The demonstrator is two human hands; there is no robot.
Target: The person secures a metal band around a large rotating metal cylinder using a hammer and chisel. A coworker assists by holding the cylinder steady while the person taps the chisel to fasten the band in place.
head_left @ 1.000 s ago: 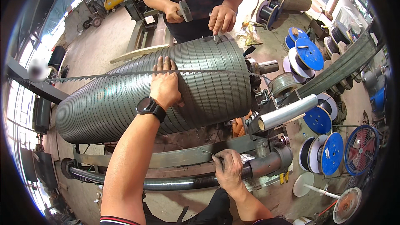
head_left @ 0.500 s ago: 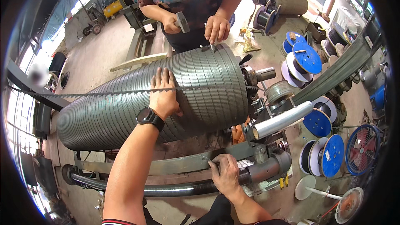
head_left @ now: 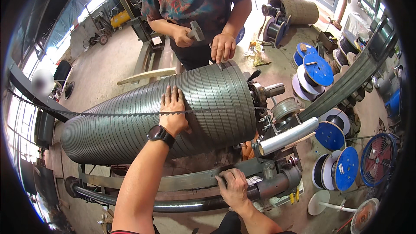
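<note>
Grey ribbed metal drum [head_left: 143, 121] lay under the left hand [head_left: 173, 110], pressed flat and open; the right hand [head_left: 233, 187] gripped the steel bar [head_left: 182, 182] below

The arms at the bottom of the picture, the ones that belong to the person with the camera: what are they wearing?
Both forearms are bare, with no gloves on the left hand or the right hand. The left wrist wears a black watch with a round dark face and a black strap. At the very bottom edge, a bit of sleeve shows a dark and red trim. No rings can be made out.
</note>
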